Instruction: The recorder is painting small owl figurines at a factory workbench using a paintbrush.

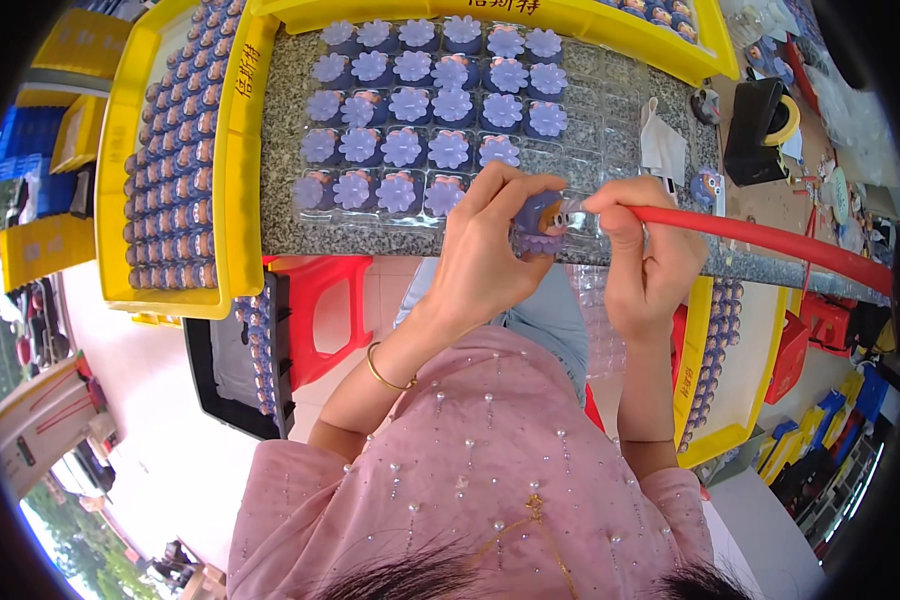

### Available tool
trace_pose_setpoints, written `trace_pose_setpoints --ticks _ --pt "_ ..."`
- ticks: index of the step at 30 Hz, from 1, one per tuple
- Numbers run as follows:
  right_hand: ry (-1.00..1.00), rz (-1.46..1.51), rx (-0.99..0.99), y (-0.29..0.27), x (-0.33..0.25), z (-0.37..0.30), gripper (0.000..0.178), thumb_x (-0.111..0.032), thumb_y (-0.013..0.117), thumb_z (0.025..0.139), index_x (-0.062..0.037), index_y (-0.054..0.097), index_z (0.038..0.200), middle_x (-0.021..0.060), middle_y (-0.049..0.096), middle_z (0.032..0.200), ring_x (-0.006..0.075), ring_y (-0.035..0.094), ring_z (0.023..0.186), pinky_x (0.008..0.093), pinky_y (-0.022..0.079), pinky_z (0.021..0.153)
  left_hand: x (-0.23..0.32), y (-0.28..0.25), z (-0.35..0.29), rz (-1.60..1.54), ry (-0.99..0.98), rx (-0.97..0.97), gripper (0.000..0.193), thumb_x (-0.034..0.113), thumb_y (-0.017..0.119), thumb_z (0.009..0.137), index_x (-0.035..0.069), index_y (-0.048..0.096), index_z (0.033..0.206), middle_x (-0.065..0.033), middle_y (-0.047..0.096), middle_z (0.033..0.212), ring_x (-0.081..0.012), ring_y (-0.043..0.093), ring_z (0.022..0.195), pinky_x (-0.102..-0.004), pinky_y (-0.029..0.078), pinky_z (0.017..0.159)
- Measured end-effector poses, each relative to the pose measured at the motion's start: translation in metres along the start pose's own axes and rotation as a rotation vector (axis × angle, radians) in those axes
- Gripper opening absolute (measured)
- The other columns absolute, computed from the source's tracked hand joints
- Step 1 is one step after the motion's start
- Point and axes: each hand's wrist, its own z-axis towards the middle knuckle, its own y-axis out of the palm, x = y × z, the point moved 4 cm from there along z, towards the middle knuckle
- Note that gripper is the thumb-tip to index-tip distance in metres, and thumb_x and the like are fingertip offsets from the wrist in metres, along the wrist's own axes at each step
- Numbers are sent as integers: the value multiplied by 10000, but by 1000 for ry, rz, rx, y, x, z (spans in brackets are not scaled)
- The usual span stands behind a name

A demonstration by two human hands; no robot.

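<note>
My left hand [480, 255] is closed around a small blue figurine [538, 222], tilted on its side with its orange-and-white face toward the right. My right hand [658, 255] grips a red hose [760, 232] near its end. The hose's narrow pale tip [574, 205] points at the figurine's face; whether they touch I cannot tell. Beyond both hands lies a clear plastic tray [590, 140] on a speckled stone tabletop [282, 150]. Several upright figurines with lilac flower-shaped tops [401, 147] fill its left and middle compartments, and its right-hand columns hold none.
A yellow bin [240, 180] packed with figurines stands at the left, another yellow bin [570, 22] at the far edge. On the right are a white cloth [662, 145], a loose figurine [707, 186] and a black tape dispenser [753, 130]. Below are a red stool [355, 310] and a black crate [232, 375].
</note>
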Motion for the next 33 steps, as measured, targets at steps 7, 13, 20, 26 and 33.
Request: trace_pose_setpoints --ticks 7,13,20,26,33 --pt "153 265 109 -2 6 -3 138 -96 574 896 -5 612 800 61 613 729 126 542 586 251 398 534 7 -15 0 61 -54 -22 446 -19 714 602 90 669 1032 -47 569 881 -175 566 749 -272 463 630" --pt "-68 315 -171 5 -8 4 209 -123 494 961 38 589 868 56 594 815 86 520 674 203 373 585 -1 -22 0 118 -91 -50 461 -22 715 588 95 664 1031 -50 561 906 -185 567 765 -276 467 657" --pt "96 62 157 -6 16 23 185 -107 496 946 16 593 847 78 580 763 121 502 623 237 401 569 8 -87 0 59 -128 -59 468 -55 663 624 79 614 1070 -38 570 976 -164 574 857 -265 474 730" --pt "231 199 198 -14 42 13 258 -185 431 998 -9 556 855 44 518 769 85 444 654 225 362 622 -29 -215 0 -411 -259 271 524 4 652 739 83 492 1231 -27 569 1027 -95 542 926 -218 468 776" --pt "404 385 192 2 67 20 270 -234 436 1004 -29 550 870 20 484 733 85 428 642 232 356 620 -140 -418 111 191 -445 528 404 141 669 834 104 606 1231 -51 640 989 -97 606 788 -215 491 684"
